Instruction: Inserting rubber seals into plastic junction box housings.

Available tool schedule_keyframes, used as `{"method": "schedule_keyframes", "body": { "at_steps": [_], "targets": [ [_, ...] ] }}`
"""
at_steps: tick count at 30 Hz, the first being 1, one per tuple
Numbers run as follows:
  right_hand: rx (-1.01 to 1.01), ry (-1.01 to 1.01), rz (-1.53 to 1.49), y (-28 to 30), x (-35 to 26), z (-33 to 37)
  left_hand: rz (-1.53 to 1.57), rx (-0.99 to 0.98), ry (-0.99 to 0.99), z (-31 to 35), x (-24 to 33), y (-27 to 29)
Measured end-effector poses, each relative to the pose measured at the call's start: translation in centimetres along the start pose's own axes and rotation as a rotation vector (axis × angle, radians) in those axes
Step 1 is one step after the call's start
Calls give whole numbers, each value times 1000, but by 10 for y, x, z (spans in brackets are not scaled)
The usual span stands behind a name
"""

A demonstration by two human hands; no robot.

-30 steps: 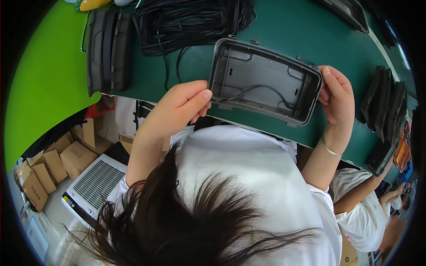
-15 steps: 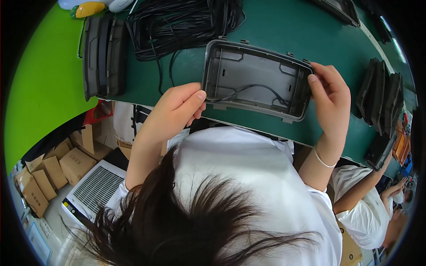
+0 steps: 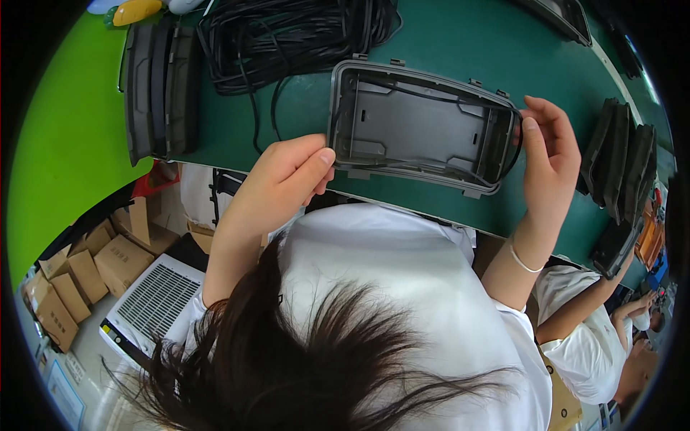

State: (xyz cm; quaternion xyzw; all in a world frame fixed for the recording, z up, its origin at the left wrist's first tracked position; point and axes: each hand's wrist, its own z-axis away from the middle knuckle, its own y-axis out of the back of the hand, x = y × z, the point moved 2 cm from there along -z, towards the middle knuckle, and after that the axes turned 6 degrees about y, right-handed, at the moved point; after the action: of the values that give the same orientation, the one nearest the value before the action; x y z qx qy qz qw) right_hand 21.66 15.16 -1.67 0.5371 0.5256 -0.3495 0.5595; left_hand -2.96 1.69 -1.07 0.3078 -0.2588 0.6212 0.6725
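Observation:
A dark grey plastic box [image 3: 417, 118], open side up and shallow with small latch tabs along its rim, is tilted toward me over the table's near edge. My left hand [image 3: 298, 169] pinches its left side, thumb on the rim and fingers curled. A thin black cord [image 3: 519, 147], looking like a loop of rubber seal, runs across the box along both long sides and bows out past the right end. Just beyond that end, my right hand [image 3: 548, 147] has thumb and fingers closed around the bowed part of the cord; the fingertips are partly hidden.
A large coil of black cable [image 3: 287, 43] lies behind the box on the green table [image 3: 460, 36]. Similar dark box parts [image 3: 162, 93] stand at the left, more [image 3: 618, 161] at the right. Cartons [image 3: 122, 266] and a white grilled unit [image 3: 154, 305] stand lower left. A co-worker [image 3: 586, 337] sits at right.
The cord, which lay bunched in the box's lower right, is now stretched along its length and out past the right end. My right hand has left the rim and moved right.

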Motion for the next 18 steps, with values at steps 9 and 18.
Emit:
{"method": "schedule_keyframes", "body": {
  "at_steps": [9,18],
  "targets": [
    [-343,209,580,5,-30,-20,-47,12,-65,0,1,-1],
    [-236,178,571,-4,-18,-23,-35,1,-103,-1,2,-2]
  ]
}}
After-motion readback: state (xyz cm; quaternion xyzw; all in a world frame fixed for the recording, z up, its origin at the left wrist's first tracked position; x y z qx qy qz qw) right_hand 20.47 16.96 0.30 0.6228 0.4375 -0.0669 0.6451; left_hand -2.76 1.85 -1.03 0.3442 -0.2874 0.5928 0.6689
